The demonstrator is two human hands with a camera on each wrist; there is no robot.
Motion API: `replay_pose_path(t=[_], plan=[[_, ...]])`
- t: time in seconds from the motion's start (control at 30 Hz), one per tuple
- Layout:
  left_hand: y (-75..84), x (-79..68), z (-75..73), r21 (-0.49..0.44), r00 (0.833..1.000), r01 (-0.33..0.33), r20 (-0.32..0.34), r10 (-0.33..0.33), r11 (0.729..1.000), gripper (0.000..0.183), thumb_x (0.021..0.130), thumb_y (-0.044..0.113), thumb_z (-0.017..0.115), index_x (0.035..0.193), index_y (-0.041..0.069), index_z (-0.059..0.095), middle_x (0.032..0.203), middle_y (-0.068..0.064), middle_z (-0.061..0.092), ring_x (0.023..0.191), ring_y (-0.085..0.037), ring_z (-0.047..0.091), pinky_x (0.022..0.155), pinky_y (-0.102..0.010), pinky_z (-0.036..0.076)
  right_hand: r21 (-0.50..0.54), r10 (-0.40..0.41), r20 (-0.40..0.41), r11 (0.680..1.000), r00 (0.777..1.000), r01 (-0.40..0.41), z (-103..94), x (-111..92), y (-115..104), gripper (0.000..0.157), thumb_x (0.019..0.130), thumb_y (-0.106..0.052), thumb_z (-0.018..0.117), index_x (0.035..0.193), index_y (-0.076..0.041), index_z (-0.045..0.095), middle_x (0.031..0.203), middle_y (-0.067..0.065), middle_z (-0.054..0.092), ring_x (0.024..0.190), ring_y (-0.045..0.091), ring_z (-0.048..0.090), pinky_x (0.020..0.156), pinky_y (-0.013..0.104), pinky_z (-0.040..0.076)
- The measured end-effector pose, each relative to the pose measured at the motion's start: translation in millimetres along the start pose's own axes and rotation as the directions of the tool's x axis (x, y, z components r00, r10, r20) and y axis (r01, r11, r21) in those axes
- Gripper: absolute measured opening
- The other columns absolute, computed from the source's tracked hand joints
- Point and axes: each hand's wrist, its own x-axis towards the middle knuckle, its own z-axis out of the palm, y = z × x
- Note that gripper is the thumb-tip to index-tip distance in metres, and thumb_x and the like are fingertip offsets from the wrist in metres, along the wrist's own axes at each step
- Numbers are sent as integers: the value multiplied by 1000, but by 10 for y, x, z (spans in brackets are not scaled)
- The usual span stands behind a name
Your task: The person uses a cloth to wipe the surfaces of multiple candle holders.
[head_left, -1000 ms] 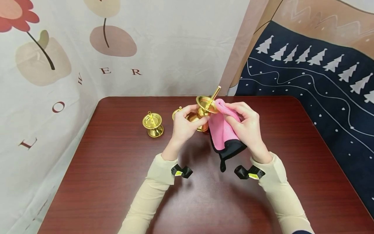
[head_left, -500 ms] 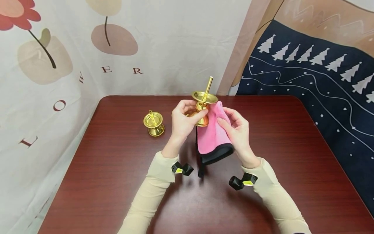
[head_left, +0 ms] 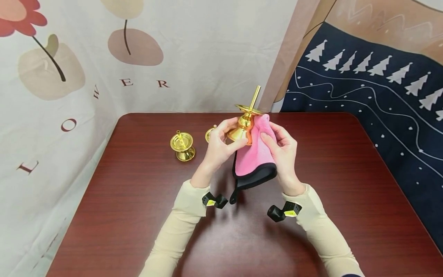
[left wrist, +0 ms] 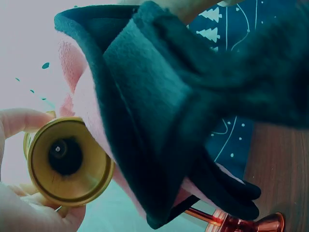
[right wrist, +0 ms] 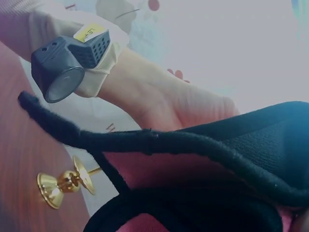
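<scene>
My left hand (head_left: 218,148) holds a brass candlestick (head_left: 245,122) by its flared base, above the table and leaning right. A thin tube rises from its dish. The left wrist view shows the hollow underside of the base (left wrist: 70,162) between thumb and fingers. In my right hand (head_left: 286,154) is a folded pink cloth (head_left: 254,154) with black edging, pinched near its top and touching the candlestick's right side. Its black hem (right wrist: 203,142) hides the right fingers in the right wrist view. Another brass candlestick (head_left: 210,134) is partly hidden behind my left hand.
A small brass candlestick (head_left: 182,146) stands upright to the left on the dark red table (head_left: 131,200). A reddish metal stand (left wrist: 246,223) shows partly at the lower corner in the left wrist view. Printed curtains (head_left: 207,57) hang behind the table.
The candlestick has risen a little; it stood more upright half a second ago and now leans right again. My right hand has shifted left, bringing the hanging cloth beneath and beside the base.
</scene>
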Motion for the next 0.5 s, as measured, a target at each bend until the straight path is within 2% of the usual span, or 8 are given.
replay_pose_path(t=[0.13, 0.33, 0.5], plan=[[19, -5, -28, 45, 997, -31, 65, 28, 998, 60, 70, -7, 73, 124, -11, 50, 117, -25, 55, 108, -28, 50, 89, -29, 40, 27, 1, -14, 1000, 1000, -1, -5, -4, -7, 28, 83, 6, 62, 109, -2, 67, 91, -3, 69, 79, 11, 62, 72, 21, 52], [9, -13, -52, 123, 995, -67, 78, 58, 990, 62, 69, -3, 77, 125, -7, 52, 117, -19, 55, 109, -24, 49, 88, -31, 42, 60, 12, -33, 998, 999, -10, -7, -20, -39, 28, 83, 5, 63, 106, -8, 69, 91, -1, 69, 79, 12, 61, 71, 21, 52], [-27, -8, -36, 5, 997, -32, 69, 32, 999, 61, 68, -10, 74, 124, -8, 51, 117, -19, 53, 110, -21, 49, 90, -30, 41, 69, -1, -40, 998, 999, 4, -7, -24, -52, 28, 82, 5, 63, 105, -9, 70, 91, -1, 69, 79, 12, 62, 71, 21, 52]])
